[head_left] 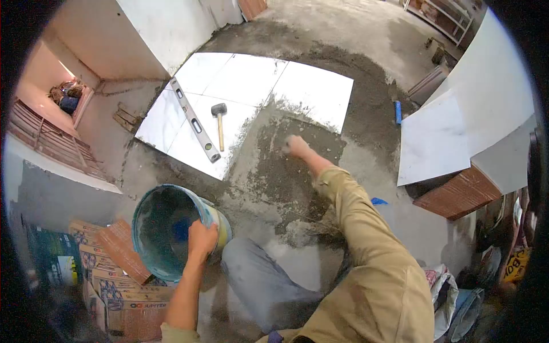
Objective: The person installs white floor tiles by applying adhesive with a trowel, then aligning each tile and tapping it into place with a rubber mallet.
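My left hand is closed over the rim of a bucket, which is tilted with its mouth toward me. Grey residue coats the bucket's inside. My right hand hovers with curled fingers above a patch of dark wet mortar; anything inside it is hidden. White floor tiles lie just beyond, with grey splashes along their near edges. On the tiles rest a spirit level and a rubber mallet with a wooden handle.
Loose white tiles lean at the right above a brown-backed tile. A blue-handled tool lies on the mortar nearby. Cardboard tile boxes are stacked at lower left. Bags sit at lower right. A wall borders the tiles.
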A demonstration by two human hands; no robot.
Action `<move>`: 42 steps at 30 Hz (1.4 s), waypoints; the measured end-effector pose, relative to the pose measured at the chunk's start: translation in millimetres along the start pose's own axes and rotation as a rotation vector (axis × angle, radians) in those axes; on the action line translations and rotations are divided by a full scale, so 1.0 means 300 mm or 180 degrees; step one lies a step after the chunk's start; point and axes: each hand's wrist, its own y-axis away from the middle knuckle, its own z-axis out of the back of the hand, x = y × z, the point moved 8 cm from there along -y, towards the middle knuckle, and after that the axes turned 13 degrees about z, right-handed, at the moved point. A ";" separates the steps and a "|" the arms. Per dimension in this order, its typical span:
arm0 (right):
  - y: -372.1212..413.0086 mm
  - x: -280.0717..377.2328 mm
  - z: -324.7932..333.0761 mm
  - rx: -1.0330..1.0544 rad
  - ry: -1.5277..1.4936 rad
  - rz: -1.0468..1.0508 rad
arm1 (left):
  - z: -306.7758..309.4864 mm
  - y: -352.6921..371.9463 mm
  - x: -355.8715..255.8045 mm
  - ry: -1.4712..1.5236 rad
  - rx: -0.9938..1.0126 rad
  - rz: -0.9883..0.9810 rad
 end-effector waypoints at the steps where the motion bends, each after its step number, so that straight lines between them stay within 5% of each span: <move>1: 0.098 -0.017 -0.003 0.0774 0.0396 0.0294 | 0.002 -0.002 0.010 0.0030 -0.0007 -0.0007; 4: 0.371 -0.279 0.136 0.0435 0.0434 0.0326 | -0.010 -0.009 0.038 -0.0189 -0.0013 -0.0032; 7: 1.032 -0.455 0.442 -0.1788 0.0009 -0.0087 | 0.004 0.005 0.026 -0.0016 -0.0113 -0.0014; 8: 1.301 -0.400 0.521 -0.1758 -0.0339 -0.0758 | 0.015 0.012 0.014 -0.0061 -0.0044 0.0015; 9: 1.567 -0.475 0.516 -0.1964 0.0490 -0.0893 | 0.012 0.015 0.003 -0.0102 0.0033 0.0044; 10: 1.825 -0.655 0.427 -0.1439 0.1052 -0.1035 | -0.005 0.006 0.013 -0.0057 0.0073 0.0072; 13: 2.686 -0.757 0.156 -0.0085 0.0760 -0.2137 | -0.016 -0.010 0.041 -0.0283 -0.0157 0.0039; 16: 3.190 -0.575 -0.122 -0.0171 -0.0364 -0.3865 | -0.021 -0.027 0.033 -0.0217 0.0008 -0.0028; 19: 3.248 -0.423 -0.354 -0.0920 -0.1120 -0.4382 | 0.007 0.013 -0.002 -0.0277 -0.0112 -0.0128; 25: 3.045 -0.389 -0.486 -0.2072 -0.1905 -0.4271 | -0.030 -0.040 0.051 -0.0317 -0.0021 -0.0140; 42: 3.124 -0.377 -0.136 -0.5113 -0.4117 -0.2761 | -0.030 -0.035 0.054 -0.0207 0.0029 -0.0148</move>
